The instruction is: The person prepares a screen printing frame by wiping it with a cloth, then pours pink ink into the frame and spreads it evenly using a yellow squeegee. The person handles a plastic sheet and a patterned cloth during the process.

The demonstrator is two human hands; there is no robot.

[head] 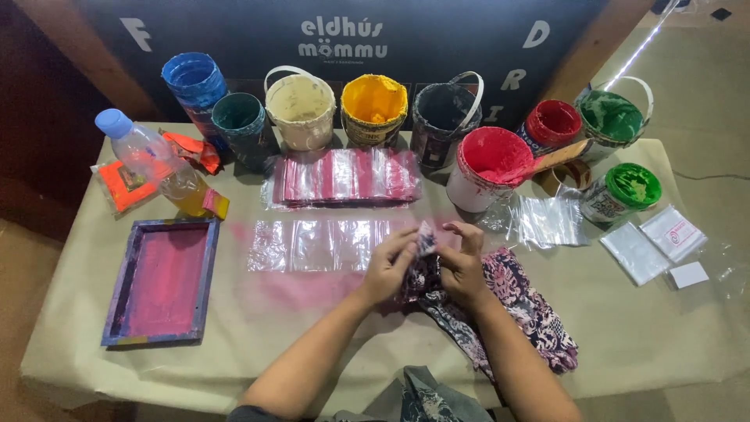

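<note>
Head view shows your left hand (388,267) and right hand (462,266) meeting over the patterned cloth (508,301) at the table (641,336) centre. Each grip is closed on a fold of that cloth, pinched between the fingertips. Just behind lies a clear plastic bag (316,244); beyond it, a stack of pink-striped bags (344,177). White flat packets (652,246) lie far right. A pink-stained frame (162,281) sits left.
</note>
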